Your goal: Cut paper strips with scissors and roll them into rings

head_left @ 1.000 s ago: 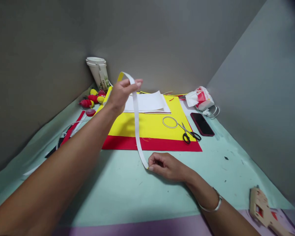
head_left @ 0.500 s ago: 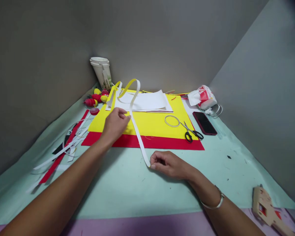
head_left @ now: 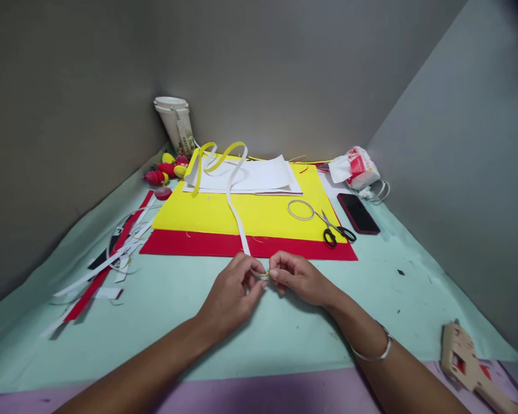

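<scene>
A long narrow strip, white on one face and yellow on the other, curls over the white sheets and runs down to my hands. My left hand pinches it close to its near end. Right beside it, my right hand grips the tip of the same strip between thumb and fingers. Both hands are just in front of the red sheet, which lies under a yellow sheet. The fingertips partly hide the strip's end.
Scissors and a ring lie right of centre, near a phone and a tissue pack. Cut strips, red-yellow wound pieces and a cup are left. A glue gun rests front right.
My left hand has come down and right from the strip's middle to its near end, beside my right hand. The strip's far curls have sunk lower.
</scene>
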The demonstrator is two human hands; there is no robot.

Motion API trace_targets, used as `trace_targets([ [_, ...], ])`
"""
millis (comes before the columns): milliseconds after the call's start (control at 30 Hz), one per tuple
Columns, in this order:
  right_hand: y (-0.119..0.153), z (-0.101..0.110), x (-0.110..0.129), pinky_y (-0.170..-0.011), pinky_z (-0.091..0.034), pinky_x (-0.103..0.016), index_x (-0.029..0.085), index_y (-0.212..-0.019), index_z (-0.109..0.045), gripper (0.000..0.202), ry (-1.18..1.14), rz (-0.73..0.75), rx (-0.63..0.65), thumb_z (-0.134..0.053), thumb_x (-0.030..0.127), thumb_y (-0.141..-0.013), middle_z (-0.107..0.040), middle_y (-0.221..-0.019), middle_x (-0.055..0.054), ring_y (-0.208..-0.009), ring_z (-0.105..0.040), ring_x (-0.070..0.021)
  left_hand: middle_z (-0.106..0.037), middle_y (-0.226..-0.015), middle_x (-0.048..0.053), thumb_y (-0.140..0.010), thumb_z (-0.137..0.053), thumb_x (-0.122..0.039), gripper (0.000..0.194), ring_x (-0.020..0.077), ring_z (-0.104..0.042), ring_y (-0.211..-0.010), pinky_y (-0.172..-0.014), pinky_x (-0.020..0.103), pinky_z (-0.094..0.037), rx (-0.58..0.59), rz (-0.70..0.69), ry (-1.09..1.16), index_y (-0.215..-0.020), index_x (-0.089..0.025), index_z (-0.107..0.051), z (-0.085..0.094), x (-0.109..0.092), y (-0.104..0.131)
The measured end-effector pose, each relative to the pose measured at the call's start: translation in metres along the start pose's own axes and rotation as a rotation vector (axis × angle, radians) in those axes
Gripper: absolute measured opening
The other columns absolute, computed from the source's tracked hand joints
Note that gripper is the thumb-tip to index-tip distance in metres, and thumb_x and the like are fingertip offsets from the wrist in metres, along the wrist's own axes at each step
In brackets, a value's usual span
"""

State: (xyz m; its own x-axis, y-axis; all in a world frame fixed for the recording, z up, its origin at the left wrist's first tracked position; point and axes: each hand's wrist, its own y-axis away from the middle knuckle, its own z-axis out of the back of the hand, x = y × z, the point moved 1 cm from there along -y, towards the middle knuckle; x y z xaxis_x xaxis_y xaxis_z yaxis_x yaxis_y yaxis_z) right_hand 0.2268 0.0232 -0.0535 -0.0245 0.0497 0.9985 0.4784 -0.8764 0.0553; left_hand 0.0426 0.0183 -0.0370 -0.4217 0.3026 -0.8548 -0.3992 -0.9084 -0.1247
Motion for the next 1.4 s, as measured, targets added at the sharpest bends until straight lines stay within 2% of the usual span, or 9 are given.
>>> trace_targets([
  [133,0.001,-0.001,0.001,-0.055,-0.039,-0.023,0.018,-0.085,-0.051,0.028,-0.023,-0.017,0.042,-0.061,0.044,-0.086,-0.051,-0.068,0.004,-0.057,-0.049,-0.0087,-0.056,-0.081,0.000,-0.084,-0.056,-0.022,0.003,0.0110,-0.051,-0.062,-0.058,0.024,-0.042,-0.036,-0.030,-0.015,-0.085,-0.021,-0.054,-0.006,0.003,0.002],
  [333,0.002,-0.002,0.002,-0.058,-0.038,-0.023,0.018,-0.087,-0.050,0.027,-0.011,-0.021,0.094,-0.060,0.043,-0.087,-0.051,-0.070,0.003,-0.060,-0.049,-0.0093,-0.058,-0.077,0.000,-0.086,-0.055,-0.023,0.006,0.0123,-0.055,-0.064,-0.060,0.025,-0.044,-0.030,-0.109,0.024,-0.080,-0.022,-0.058,-0.005,0.010,0.003],
  [533,0.004,-0.005,0.005,-0.056,-0.031,-0.023,0.018,-0.087,-0.053,0.026,0.203,0.061,-0.014,-0.061,0.043,-0.086,-0.045,-0.072,0.004,-0.062,-0.038,-0.0094,-0.059,-0.075,0.000,-0.084,-0.057,-0.020,0.006,0.0126,-0.056,-0.065,-0.060,0.025,-0.044,-0.050,-0.118,0.021,-0.079,-0.022,-0.060,-0.004,0.012,0.003],
  [800,0.004,-0.006,0.009,-0.059,-0.032,-0.024,0.019,-0.085,-0.054,0.024,0.406,0.110,-0.026,-0.057,0.042,-0.089,-0.048,-0.075,0.002,-0.066,-0.040,-0.0109,-0.059,-0.073,-0.001,-0.085,-0.059,-0.023,0.007,0.0122,-0.056,-0.064,-0.060,0.024,-0.044,-0.067,-0.106,0.001,-0.077,-0.021,-0.059,-0.004,0.011,0.003],
  [900,0.005,-0.005,0.009,-0.059,-0.032,-0.024,0.019,-0.085,-0.053,0.026,0.373,0.078,0.013,-0.056,0.044,-0.089,-0.046,-0.072,0.003,-0.065,-0.038,-0.0111,-0.061,-0.074,-0.001,-0.084,-0.060,-0.021,0.007,0.0124,-0.057,-0.066,-0.061,0.024,-0.044,-0.058,-0.115,0.006,-0.076,-0.022,-0.059,-0.003,0.012,0.002],
  [1067,0.007,-0.001,0.008,-0.054,-0.027,-0.023,0.018,-0.087,-0.053,0.027,0.183,-0.034,0.133,-0.058,0.045,-0.088,-0.039,-0.067,0.005,-0.061,-0.032,-0.0095,-0.063,-0.077,0.001,-0.083,-0.059,-0.017,0.007,0.0137,-0.059,-0.072,-0.065,0.025,-0.045,-0.009,-0.194,0.054,-0.078,-0.022,-0.062,-0.001,0.012,0.001],
  [1233,0.008,0.002,0.009,-0.055,-0.032,-0.022,0.017,-0.086,-0.053,0.030,0.024,-0.138,0.207,-0.061,0.045,-0.085,-0.046,-0.066,0.004,-0.060,-0.040,-0.0088,-0.064,-0.078,0.003,-0.085,-0.059,-0.021,0.006,0.0142,-0.059,-0.071,-0.065,0.026,-0.046,0.030,-0.261,0.084,-0.080,-0.021,-0.063,0.000,0.010,0.002],
  [1400,0.009,0.003,0.008,-0.058,-0.036,-0.023,0.015,-0.089,-0.055,0.031,-0.007,-0.146,0.214,-0.060,0.046,-0.086,-0.051,-0.064,0.004,-0.059,-0.045,-0.0091,-0.065,-0.078,0.003,-0.086,-0.058,-0.019,0.007,0.0138,-0.059,-0.071,-0.065,0.025,-0.047,0.031,-0.296,0.080,-0.081,-0.021,-0.063,0.000,0.011,0.002],
])
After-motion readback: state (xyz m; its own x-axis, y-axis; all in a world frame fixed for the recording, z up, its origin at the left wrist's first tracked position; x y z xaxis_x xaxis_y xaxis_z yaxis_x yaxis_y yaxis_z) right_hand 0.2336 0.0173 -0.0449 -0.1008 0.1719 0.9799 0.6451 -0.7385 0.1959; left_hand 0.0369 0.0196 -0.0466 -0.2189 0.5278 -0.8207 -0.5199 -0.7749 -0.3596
